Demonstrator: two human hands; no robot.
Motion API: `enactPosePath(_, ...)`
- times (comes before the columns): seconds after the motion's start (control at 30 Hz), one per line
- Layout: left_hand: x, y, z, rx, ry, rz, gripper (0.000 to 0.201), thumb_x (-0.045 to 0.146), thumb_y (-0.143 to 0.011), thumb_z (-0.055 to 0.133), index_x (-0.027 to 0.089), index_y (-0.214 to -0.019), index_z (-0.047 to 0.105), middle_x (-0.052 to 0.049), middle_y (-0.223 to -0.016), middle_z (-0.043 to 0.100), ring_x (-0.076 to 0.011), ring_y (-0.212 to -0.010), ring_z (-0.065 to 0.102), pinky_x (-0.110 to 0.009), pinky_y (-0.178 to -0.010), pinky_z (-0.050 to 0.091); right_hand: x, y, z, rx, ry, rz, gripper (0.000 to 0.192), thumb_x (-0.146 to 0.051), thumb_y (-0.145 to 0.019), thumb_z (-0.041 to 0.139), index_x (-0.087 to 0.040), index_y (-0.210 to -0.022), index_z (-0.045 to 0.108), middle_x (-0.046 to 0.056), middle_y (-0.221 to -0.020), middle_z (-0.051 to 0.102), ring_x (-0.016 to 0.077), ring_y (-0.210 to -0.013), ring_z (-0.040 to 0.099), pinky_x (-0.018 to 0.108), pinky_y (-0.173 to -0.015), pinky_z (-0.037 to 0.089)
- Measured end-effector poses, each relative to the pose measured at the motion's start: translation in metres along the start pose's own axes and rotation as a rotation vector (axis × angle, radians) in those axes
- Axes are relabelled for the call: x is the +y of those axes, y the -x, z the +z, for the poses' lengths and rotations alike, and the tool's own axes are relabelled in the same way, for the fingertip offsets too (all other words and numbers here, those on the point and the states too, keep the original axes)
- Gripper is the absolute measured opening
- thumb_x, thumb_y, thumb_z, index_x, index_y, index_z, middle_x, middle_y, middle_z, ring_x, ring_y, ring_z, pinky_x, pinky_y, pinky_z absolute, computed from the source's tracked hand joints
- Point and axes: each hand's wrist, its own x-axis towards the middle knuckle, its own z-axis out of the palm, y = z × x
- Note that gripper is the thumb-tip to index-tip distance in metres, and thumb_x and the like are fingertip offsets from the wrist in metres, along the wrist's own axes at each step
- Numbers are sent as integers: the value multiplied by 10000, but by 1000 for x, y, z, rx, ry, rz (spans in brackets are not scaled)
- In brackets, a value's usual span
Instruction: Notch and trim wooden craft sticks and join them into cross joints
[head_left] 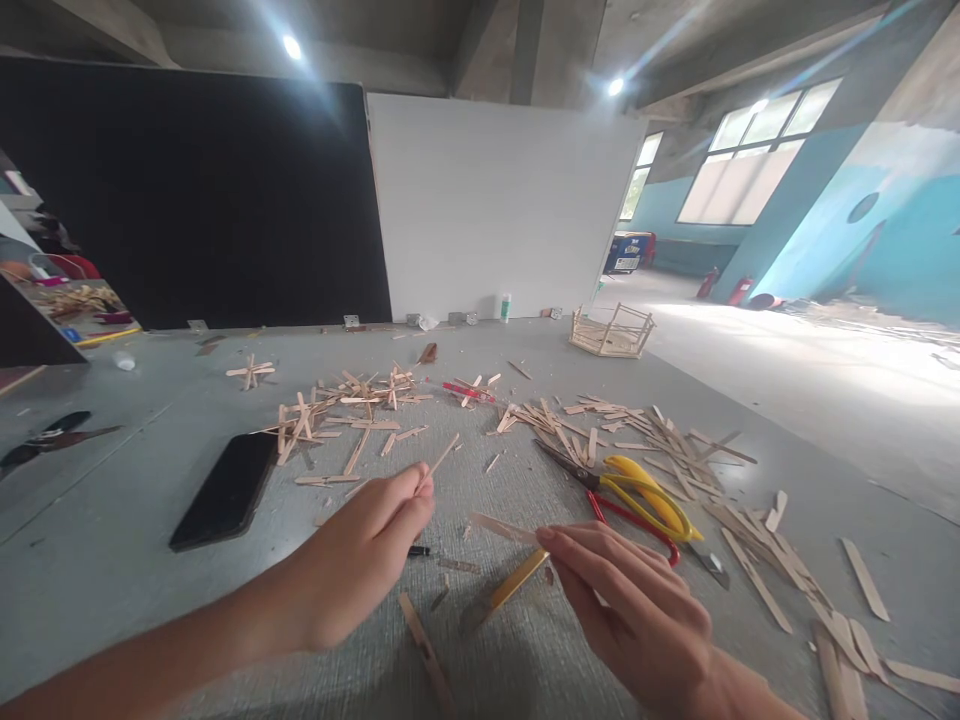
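Note:
My left hand [367, 550] pinches a thin wooden craft stick [442, 458] that points up and to the right. Between the thumb and fingers of my right hand [637, 600] is a flat wooden craft stick [504, 527], its free end toward the left hand. A yellow bar-shaped item [517, 583] slants beneath the right fingertips; whether they touch it I cannot tell. Just beyond that hand lie yellow-handled scissors [652, 495] across a red-handled tool [637, 522]. A loose craft stick [426, 650] rests on the grey table [300, 640] between my forearms.
Several loose sticks [675, 450] spread over the table's right side, with more [367, 395] at the middle back. A black phone [225, 490] lies at left. A small stick-built frame [613, 332] stands at the back right, and a glue tube [505, 307] before the white panel [502, 200].

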Motion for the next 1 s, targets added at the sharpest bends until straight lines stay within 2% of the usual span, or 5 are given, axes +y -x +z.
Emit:
enactPosePath(0.23,-5,3,25,-24,21,212,187,336,-968,595,254,-925,433,12,-968,607,-151,-735,568,-314,-714,456,-21,-10,2,66,-130,86,369,53,-902,567,-189,-1165,656,46,-877,775,137,-740,744,233,-648,589)
enactPosePath(0.4,-9,4,33,-8,80,259,412,284,-981,569,256,-736,239,54,-713,591,-137,-642,546,-292,-646,426,-26,-11,5,87,-147,98,344,43,-898,566,-207,-1117,656,32,-854,777,128,-686,745,216,-603,589)
enactPosePath(0.5,-9,5,35,-20,168,217,411,300,-993,555,252,-720,252,76,-646,513,-109,-553,546,-266,-575,413,-28,-9,8,86,-155,126,332,39,-897,561,-216,-1090,652,18,-825,771,120,-650,739,208,-578,580)
enactPosePath(0.73,-6,6,35,-184,505,40,315,373,-1005,593,224,-799,407,11,-791,698,-85,-523,618,-185,-452,409,-29,-12,8,75,-200,160,319,28,-880,577,-219,-1069,653,6,-776,750,114,-606,710,196,-570,570)
enactPosePath(1.0,-13,-1,42,-368,759,-19,512,610,-898,709,231,-860,366,9,-803,727,-42,-409,567,-154,-394,381,-33,-10,7,12,-693,442,277,-254,-971,684,-298,-1239,633,22,-866,769,147,-640,736,217,-574,612)
